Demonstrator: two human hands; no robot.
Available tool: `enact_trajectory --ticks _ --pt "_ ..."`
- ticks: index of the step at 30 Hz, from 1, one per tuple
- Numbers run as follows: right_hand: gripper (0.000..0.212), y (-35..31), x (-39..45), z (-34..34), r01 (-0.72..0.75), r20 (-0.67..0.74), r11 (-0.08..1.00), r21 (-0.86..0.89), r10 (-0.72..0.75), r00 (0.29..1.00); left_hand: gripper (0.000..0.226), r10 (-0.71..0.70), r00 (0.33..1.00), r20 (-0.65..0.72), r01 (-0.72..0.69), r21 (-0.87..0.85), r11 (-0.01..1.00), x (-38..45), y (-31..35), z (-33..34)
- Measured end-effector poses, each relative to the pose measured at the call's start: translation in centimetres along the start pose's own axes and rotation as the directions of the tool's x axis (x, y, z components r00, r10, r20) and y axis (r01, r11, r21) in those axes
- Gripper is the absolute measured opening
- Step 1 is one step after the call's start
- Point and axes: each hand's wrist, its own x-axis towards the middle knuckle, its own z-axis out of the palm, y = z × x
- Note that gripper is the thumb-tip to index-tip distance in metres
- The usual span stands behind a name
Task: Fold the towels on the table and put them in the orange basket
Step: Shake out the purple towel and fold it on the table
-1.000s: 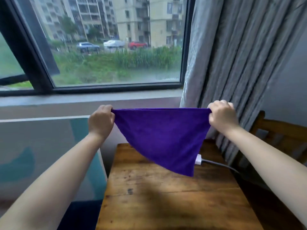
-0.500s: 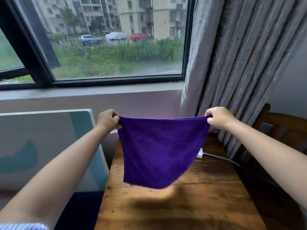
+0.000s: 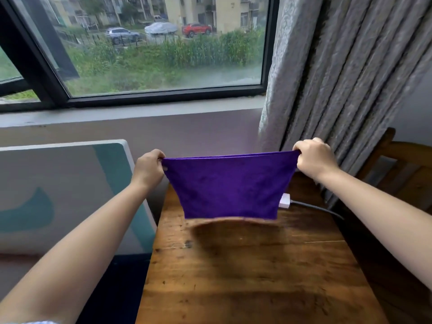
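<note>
Purple terry towel (image 3: 230,185) hangs unfolded above wooden desk (image 3: 257,265), top corners pinched by left hand (image 3: 148,169) and right hand (image 3: 313,160); folding, basketing remain

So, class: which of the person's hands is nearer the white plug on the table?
Right. The right hand grips the towel corner just above and right of the plug; the left hand holds the far corner, across the towel.
</note>
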Motion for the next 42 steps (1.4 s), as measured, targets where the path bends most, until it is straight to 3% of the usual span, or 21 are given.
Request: enact_trajectory --ticks 1,3,5,9,13,15,16,18,20,24,26,28,32,42 --pt "0.025 0.4 -0.6 0.2 0.037 0.031 0.999 0.004 -0.038 0.999 0.022 0.025 0.999 0.031 -0.026 0.020 0.999 -0.3 -0.3 -0.1" --pt "0.022 1.1 -2.7 1.6 0.122 0.241 0.992 -0.011 -0.116 0.964 0.022 0.035 0.979 0.200 -0.047 0.057 0.997 -1.9 -1.8 0.1" --pt "0.022 1.5 -5.1 2.9 0.192 0.496 0.981 -0.013 -0.161 0.853 0.025 -0.007 0.886 0.463 -0.035 0.081 0.996 -3.9 -3.5 0.5" --pt "0.013 1.2 -9.4 5.4 0.317 0.820 0.948 -0.012 -0.172 0.546 0.028 -0.166 0.563 0.809 -0.039 0.226 0.973 -7.7 -6.0 2.6" --pt "0.015 0.5 -13.3 8.3 0.280 0.981 0.959 -0.030 -0.025 0.191 0.022 -0.347 0.171 0.922 -0.106 0.368 0.924 -11.1 -7.7 5.2" --pt "0.017 0.2 -14.5 9.5 0.269 0.997 0.961 -0.058 0.044 0.059 0.028 -0.386 0.066 0.920 -0.110 0.391 0.914 -12.4 -8.5 6.5" --pt "0.018 0.1 -14.9 9.8 0.274 0.997 0.959 -0.070 0.062 0.038 0.028 -0.399 0.055 0.915 -0.102 0.403 0.910 -12.8 -8.8 6.9" --pt "0.024 0.2 -15.3 10.9 0.274 0.996 0.958 -0.082 0.066 0.065 0.025 -0.408 0.085 0.909 -0.079 0.414 0.907 -13.4 -9.6 8.1" --pt "0.020 0.4 -15.1 12.0 0.259 0.977 0.962 -0.089 0.033 0.212 0.019 -0.395 0.201 0.896 -0.066 0.414 0.908 -13.5 -10.4 9.1" --pt "0.017 0.8 -13.9 14.3 0.116 0.819 0.983 -0.141 0.049 0.572 0.020 -0.350 0.524 0.776 0.028 0.395 0.918 -12.7 -11.5 11.2" --pt "0.019 0.9 -13.2 15.5 0.065 0.731 0.983 -0.170 0.082 0.677 0.021 -0.371 0.624 0.688 0.098 0.402 0.910 -12.2 -11.7 12.3" --pt "0.020 0.9 -12.6 16.5 0.029 0.682 0.985 -0.170 0.096 0.725 0.022 -0.402 0.683 0.610 0.157 0.416 0.896 -11.9 -11.6 13.2" --pt "0.021 1.4 -10.5 19.3 -0.027 0.615 0.987 -0.161 0.122 0.779 0.021 -0.457 0.713 0.532 0.244 0.423 0.873 -10.6 -11.6 15.8" --pt "0.019 3.0 -9.2 25.4 -0.094 0.619 0.991 -0.100 0.136 0.774 0.015 -0.529 0.666 0.526 0.231 0.529 0.817 -8.7 -14.0 20.5"
